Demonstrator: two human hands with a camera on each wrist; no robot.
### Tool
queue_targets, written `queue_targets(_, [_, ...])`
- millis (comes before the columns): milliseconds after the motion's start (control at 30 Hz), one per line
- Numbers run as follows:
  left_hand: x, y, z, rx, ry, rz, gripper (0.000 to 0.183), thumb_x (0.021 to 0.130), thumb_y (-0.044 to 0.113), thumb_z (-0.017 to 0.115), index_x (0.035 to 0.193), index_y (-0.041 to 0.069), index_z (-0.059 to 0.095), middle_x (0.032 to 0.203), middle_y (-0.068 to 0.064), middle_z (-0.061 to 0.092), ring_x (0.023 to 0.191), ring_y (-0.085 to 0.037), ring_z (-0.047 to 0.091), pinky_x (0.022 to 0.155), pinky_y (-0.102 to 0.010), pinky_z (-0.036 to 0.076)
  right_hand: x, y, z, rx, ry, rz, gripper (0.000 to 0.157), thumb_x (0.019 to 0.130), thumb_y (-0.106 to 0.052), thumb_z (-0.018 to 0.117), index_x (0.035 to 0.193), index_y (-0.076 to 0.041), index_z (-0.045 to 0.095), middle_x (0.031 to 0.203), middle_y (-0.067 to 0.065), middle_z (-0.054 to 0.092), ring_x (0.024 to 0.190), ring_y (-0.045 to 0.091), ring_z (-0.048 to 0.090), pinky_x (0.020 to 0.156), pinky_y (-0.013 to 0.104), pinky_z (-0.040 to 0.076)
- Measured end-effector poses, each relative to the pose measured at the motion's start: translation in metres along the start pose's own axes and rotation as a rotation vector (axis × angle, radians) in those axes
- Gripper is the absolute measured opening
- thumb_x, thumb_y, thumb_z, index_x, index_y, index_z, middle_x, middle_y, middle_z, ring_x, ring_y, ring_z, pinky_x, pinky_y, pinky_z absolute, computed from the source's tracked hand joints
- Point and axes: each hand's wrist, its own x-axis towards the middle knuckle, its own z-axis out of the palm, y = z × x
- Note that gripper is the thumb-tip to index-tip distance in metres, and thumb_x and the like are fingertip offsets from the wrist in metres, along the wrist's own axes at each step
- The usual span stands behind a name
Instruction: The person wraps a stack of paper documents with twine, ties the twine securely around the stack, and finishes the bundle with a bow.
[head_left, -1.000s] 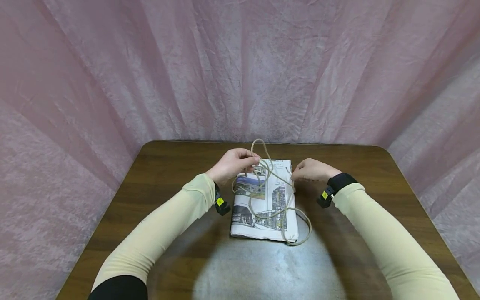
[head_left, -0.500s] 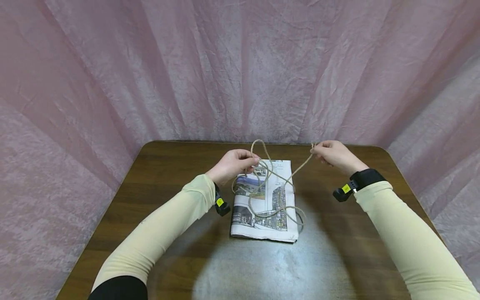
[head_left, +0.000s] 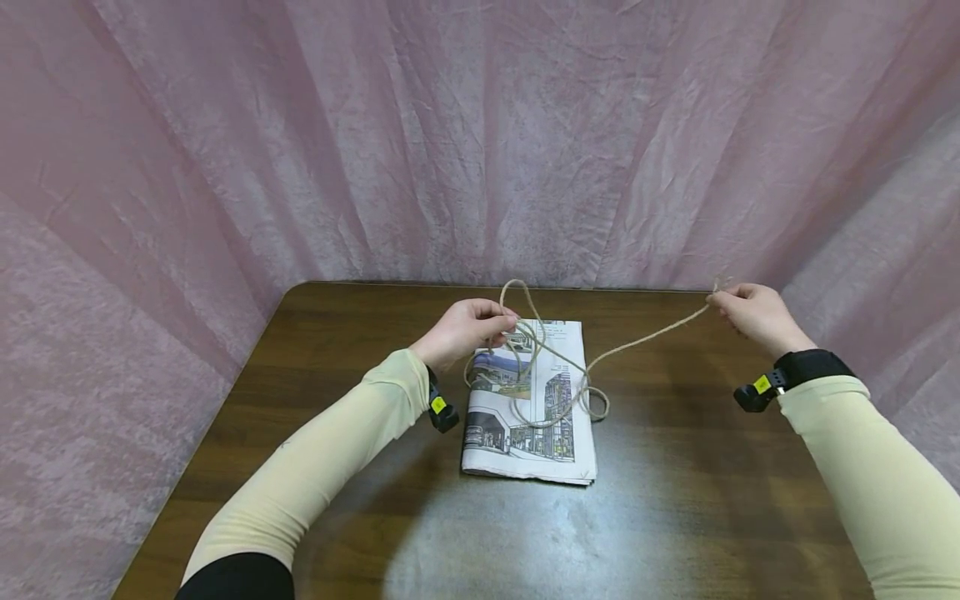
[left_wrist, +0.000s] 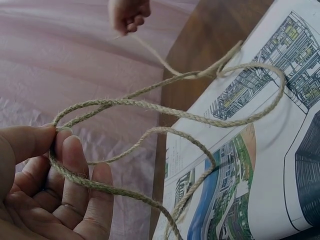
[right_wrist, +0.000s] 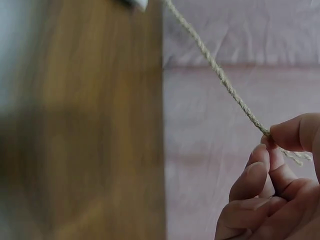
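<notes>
A folded newspaper (head_left: 558, 396) with printed drawings of buildings lies in the middle of the table. Thin beige twine (head_left: 645, 339) runs in loose loops over it and off to the right. My left hand (head_left: 467, 329) pinches the twine between thumb and fingers above the paper's far left corner; in the left wrist view loops hang from these fingers (left_wrist: 75, 155). Far to the right, my right hand (head_left: 757, 317) pinches the twine close to its frayed end. The right wrist view shows that end sticking out past the thumb (right_wrist: 295, 132).
The brown wooden table (head_left: 360, 517) has rounded far corners. Pink curtain (head_left: 480, 150) hangs right behind its far edge and along both sides. A black wrist camera (head_left: 757, 393) sits on the right wrist, another (head_left: 442, 414) on the left.
From the newspaper's right edge my right hand has moved far to the right, drawing the twine's end out. The loop at the paper's near right corner has shrunk. My left hand stays in place.
</notes>
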Motion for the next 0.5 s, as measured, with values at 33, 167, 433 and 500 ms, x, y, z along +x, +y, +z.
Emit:
queue_targets(33, [0.0, 0.0, 0.0, -0.002, 0.001, 0.0, 0.027, 0.099, 0.022, 0.063, 0.114, 0.0, 0.068, 0.113, -0.023, 0.062, 0.081, -0.017, 0.061, 0.078, -0.03, 0.054, -0.001, 0.008, -0.003, -0.019, 0.018, 0.001, 0.049, 0.101, -0.043, 0.05, 0.104, 0.004, 0.059, 0.079, -0.001, 0.055, 0.068, 0.014, 0.05, 0.057, 0.031, 0.045])
queue_targets(167, [0.0, -0.001, -0.001, -0.007, 0.0, -0.001, 0.026, 0.099, 0.022, 0.064, 0.114, 0.001, 0.068, 0.113, -0.024, 0.062, 0.082, -0.018, 0.061, 0.078, -0.031, 0.054, -0.011, 0.042, -0.014, -0.114, 0.056, -0.008, 0.049, 0.101, -0.04, 0.048, 0.103, 0.007, 0.062, 0.086, 0.007, 0.058, 0.074, 0.02, 0.05, 0.059, 0.033, 0.043])
queue_targets(433, [0.0, -0.002, -0.002, -0.001, -0.003, 0.004, 0.03, 0.099, 0.023, 0.064, 0.117, -0.001, 0.067, 0.11, -0.015, 0.064, 0.091, -0.028, 0.062, 0.079, -0.031, 0.054, -0.036, 0.096, -0.027, -0.372, 0.003, 0.049, 0.039, 0.099, -0.04, 0.04, 0.086, -0.004, 0.048, 0.075, 0.008, 0.047, 0.066, 0.025, 0.046, 0.052, 0.034, 0.032])
queue_targets(500, [0.0, -0.001, -0.002, -0.001, -0.004, 0.005, 0.032, 0.099, 0.023, 0.064, 0.118, -0.003, 0.066, 0.111, -0.018, 0.064, 0.089, -0.027, 0.062, 0.078, -0.031, 0.054, -0.039, 0.103, -0.026, -0.403, -0.01, 0.066, 0.038, 0.099, -0.04, 0.04, 0.078, -0.008, 0.044, 0.071, 0.005, 0.042, 0.064, 0.024, 0.044, 0.051, 0.035, 0.03])
